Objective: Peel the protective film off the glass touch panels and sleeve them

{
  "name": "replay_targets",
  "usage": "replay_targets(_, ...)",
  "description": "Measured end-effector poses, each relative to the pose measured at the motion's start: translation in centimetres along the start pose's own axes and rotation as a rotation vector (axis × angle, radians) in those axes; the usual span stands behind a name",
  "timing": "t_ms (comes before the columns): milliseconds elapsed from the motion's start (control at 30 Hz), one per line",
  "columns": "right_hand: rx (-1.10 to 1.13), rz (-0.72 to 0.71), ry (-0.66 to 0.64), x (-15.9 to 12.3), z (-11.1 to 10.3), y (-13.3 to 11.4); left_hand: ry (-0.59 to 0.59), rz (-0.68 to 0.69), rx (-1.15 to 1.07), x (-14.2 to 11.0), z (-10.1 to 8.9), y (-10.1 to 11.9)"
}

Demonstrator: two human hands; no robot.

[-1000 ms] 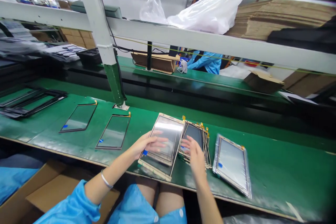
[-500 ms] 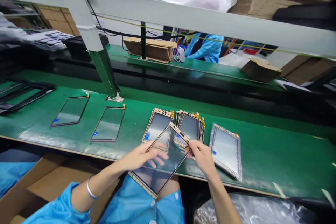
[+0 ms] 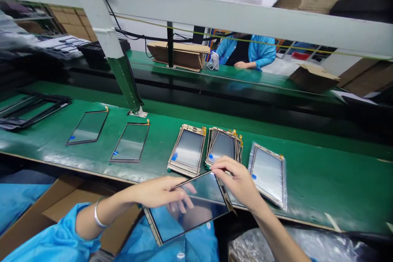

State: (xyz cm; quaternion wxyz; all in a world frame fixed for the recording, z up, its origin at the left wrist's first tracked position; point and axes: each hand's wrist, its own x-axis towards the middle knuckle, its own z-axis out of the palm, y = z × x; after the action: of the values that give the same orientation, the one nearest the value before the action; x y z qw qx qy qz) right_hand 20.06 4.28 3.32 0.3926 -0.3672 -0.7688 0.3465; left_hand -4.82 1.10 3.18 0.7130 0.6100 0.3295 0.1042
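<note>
A clear glass touch panel (image 3: 199,219) with a dark border is held tilted over my lap, in front of the bench edge. My left hand (image 3: 166,192) grips its upper left edge, thumb on the near face and fingers showing through the glass behind. At the top corner my right hand (image 3: 235,178) pinches the panel between thumb and fingers. Just beyond lie two stacks of similar panels, a neat left stack (image 3: 187,151) and a fanned right stack (image 3: 224,145). Right of these sits a plastic-wrapped panel stack (image 3: 268,174). Orange tabs stick out from the stacks' top corners.
Two single panels, a far left one (image 3: 89,127) and a nearer one (image 3: 130,142), lie on the green bench (image 3: 322,180). Black frames (image 3: 33,108) are piled at left. A slanted post (image 3: 113,45) rises behind. A co-worker (image 3: 245,53) is across; an open carton (image 3: 70,196) stands below.
The panel has turned and its upper corner has come down, nearer to me. My right hand has shifted to that corner. The view has swung slightly; the co-worker now faces this way.
</note>
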Motion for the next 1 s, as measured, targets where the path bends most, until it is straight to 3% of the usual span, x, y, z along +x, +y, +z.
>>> replay_targets(100,-0.082,-0.179,0.162,-1.1,0.4,0.3,-0.046,0.012,-0.088,0.3,0.2,0.2)
replay_targets(233,-0.198,-0.249,0.335,-1.8,0.7,0.5,-0.064,0.012,-0.145,0.6,0.2,0.2)
replay_targets(333,-0.199,-0.277,0.385,-2.9,0.9,-0.2,-0.053,0.022,-0.202,0.8,-0.2,0.0)
replay_targets(400,-0.011,-0.184,0.343,-4.3,0.7,-1.1,-0.048,0.027,-0.244,1.0,-0.8,-0.3)
replay_targets(467,0.276,0.045,0.272,-6.2,-0.4,-1.8,-0.016,0.023,-0.26,1.3,-1.6,-0.7)
replay_targets(567,0.431,0.383,0.203,-8.8,-3.9,-1.8,0.092,-0.001,-0.233,1.6,-2.8,-1.3)
replay_targets(633,0.211,0.453,0.274,-9.2,-6.4,-1.0,0.144,-0.021,-0.193,1.8,-3.2,-1.6)
replay_targets(733,-0.329,0.338,0.477,-7.5,-7.4,0.3,0.103,-0.041,-0.124,1.8,-2.8,-1.5)
replay_targets(800,-0.525,0.167,0.378,-5.3,-6.0,0.6,0.041,-0.042,-0.079,1.7,-2.0,-0.9)
replay_targets(900,-0.535,-0.068,0.047,-2.2,-3.1,0.2,-0.017,-0.035,-0.021,1.3,-0.7,0.1)
replay_targets(1000,-0.53,-0.171,-0.093,-0.8,-1.9,-0.6,-0.038,-0.04,0.044,0.8,-0.1,0.9)
